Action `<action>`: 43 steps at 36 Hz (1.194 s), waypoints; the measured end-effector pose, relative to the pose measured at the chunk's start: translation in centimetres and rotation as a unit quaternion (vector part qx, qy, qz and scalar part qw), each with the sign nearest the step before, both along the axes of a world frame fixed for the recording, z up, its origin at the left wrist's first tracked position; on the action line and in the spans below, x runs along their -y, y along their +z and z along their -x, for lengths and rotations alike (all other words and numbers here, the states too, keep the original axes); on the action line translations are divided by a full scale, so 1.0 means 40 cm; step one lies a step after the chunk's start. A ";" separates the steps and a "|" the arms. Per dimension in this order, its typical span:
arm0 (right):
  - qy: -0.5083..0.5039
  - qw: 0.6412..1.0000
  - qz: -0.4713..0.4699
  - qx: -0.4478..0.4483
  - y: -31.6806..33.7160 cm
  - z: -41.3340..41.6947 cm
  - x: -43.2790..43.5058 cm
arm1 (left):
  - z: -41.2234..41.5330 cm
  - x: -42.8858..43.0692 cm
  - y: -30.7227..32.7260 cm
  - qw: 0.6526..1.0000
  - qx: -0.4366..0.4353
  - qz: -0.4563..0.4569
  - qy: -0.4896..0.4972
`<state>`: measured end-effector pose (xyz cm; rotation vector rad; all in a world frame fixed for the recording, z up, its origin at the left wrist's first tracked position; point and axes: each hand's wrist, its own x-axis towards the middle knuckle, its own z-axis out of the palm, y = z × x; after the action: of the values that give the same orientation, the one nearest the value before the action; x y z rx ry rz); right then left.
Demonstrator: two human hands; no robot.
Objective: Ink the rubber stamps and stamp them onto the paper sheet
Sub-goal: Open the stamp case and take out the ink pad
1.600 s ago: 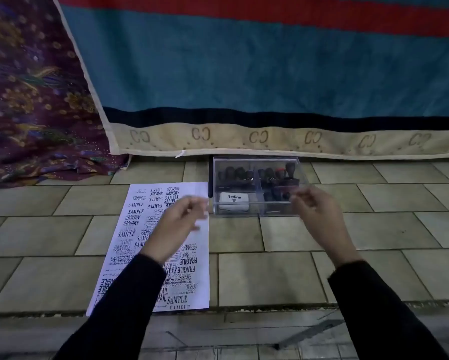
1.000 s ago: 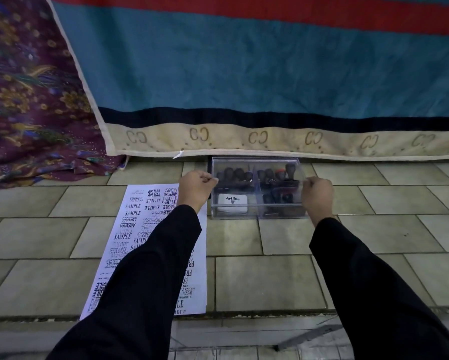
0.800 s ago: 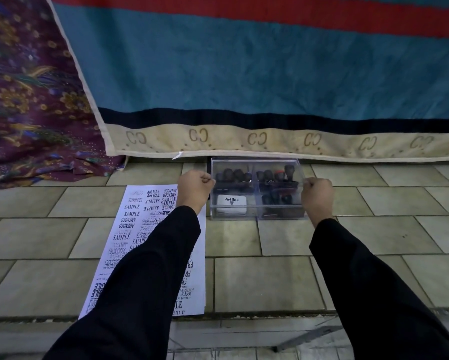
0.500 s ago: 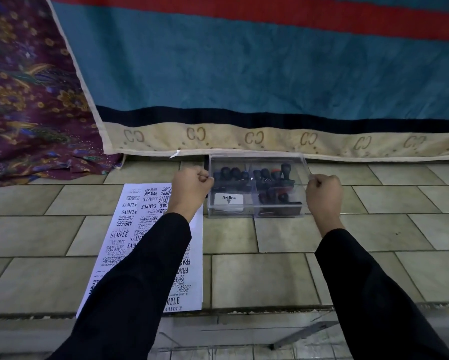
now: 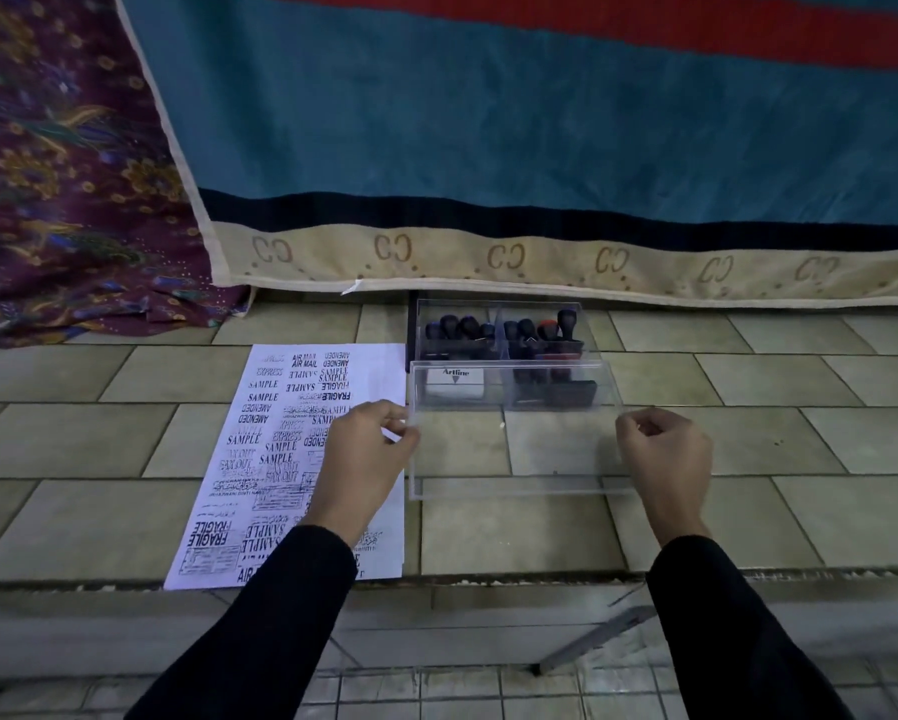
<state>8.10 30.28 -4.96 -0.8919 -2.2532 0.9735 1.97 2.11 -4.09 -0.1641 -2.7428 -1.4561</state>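
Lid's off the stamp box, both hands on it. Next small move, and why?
Probably set the clear lid down on the tiles in front of the box and let go. The left hand and right hand both pinch its side edges, so neither is free to take the stamps or the Artline ink pad from the open box beside the paper sheet.

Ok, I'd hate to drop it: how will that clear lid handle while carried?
Probably stiff: the lid shows straight edges though the left hand and right hand hold only its sides. Likely light, since fingertip pinches carry it. Smooth clear plastic may slip.
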 end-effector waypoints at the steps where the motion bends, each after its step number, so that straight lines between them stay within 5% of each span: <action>1: 0.001 1.000 0.001 0.004 -0.003 -0.010 0.003 | -0.010 0.003 -0.004 1.000 0.004 -0.001 -0.001; 27: 0.011 0.990 -0.083 0.113 -0.053 -0.121 0.037 | -0.079 0.012 -0.069 0.993 0.032 0.116 -0.012; 35: 0.061 0.970 -0.149 0.184 -0.029 -0.105 0.028 | -0.059 0.020 -0.083 0.995 0.055 0.084 -0.016; 39: 0.092 0.964 -0.225 0.112 0.009 -0.052 0.049 | -0.048 0.037 -0.076 0.999 0.011 0.039 0.000; 43: 0.189 0.961 -0.190 0.071 0.074 0.052 0.105 | -0.039 0.058 -0.070 0.996 -0.046 0.079 -0.002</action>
<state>6.01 26.08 -1.98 -0.3796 -2.6717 0.6025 3.52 -0.20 -6.90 -0.2352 -2.7823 -1.2006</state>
